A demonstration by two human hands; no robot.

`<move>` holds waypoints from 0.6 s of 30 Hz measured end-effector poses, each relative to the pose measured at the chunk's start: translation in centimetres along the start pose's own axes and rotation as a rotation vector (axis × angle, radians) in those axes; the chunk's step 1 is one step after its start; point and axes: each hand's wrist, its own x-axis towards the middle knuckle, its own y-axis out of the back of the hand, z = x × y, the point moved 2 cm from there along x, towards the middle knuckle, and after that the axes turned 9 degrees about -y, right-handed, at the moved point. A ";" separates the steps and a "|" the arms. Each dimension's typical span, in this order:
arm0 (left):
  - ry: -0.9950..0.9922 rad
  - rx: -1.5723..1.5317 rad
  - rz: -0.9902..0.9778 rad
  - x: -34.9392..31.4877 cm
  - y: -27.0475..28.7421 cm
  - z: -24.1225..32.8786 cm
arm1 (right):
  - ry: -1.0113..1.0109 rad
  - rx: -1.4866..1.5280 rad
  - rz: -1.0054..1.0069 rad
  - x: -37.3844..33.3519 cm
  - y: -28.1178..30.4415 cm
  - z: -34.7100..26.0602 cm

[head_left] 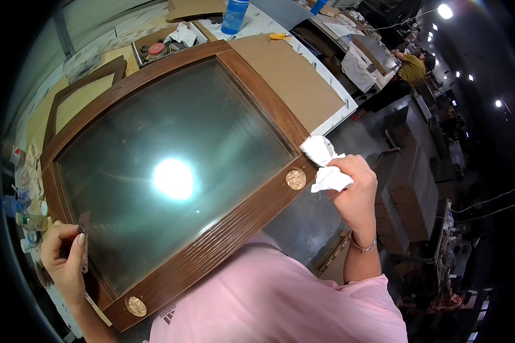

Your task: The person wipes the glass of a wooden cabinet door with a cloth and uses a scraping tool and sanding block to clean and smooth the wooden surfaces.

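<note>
A brown wooden door panel [171,257] with a large glass pane [171,114] lies in front of me, one edge close to my body. Round carved gold-coloured medallions [296,178] sit at its two near corners. At the left side, my left hand [63,254] pinches a thin, flat metal blade [84,223] over the edge of the glass. My right hand [355,183] grips a crumpled white cloth [320,150] at the panel's right corner. The cloth reaches the wood there; contact is hard to tell. A bright light reflects in the glass.
Behind the panel lie a smaller wooden frame [54,114], a tray [203,39] of odds and ends, brown cardboard [292,80], a yellow cutter [278,36] and a blue bottle [234,16]. Bottles [34,221] line the left. A co-worker [412,68] stands far right, beyond stacked boxes [415,194].
</note>
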 end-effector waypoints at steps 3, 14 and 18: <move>-0.295 0.143 -0.144 2.7 -2.9 3.3 | 0.009 -0.003 0.077 0.8 0.4 0.5; -0.954 0.177 -0.531 12.3 -23.4 10.9 | -0.044 0.206 0.105 0.5 -2.2 1.9; -1.018 0.083 -0.574 13.4 -26.8 10.8 | -0.050 0.227 0.129 0.3 -2.3 2.3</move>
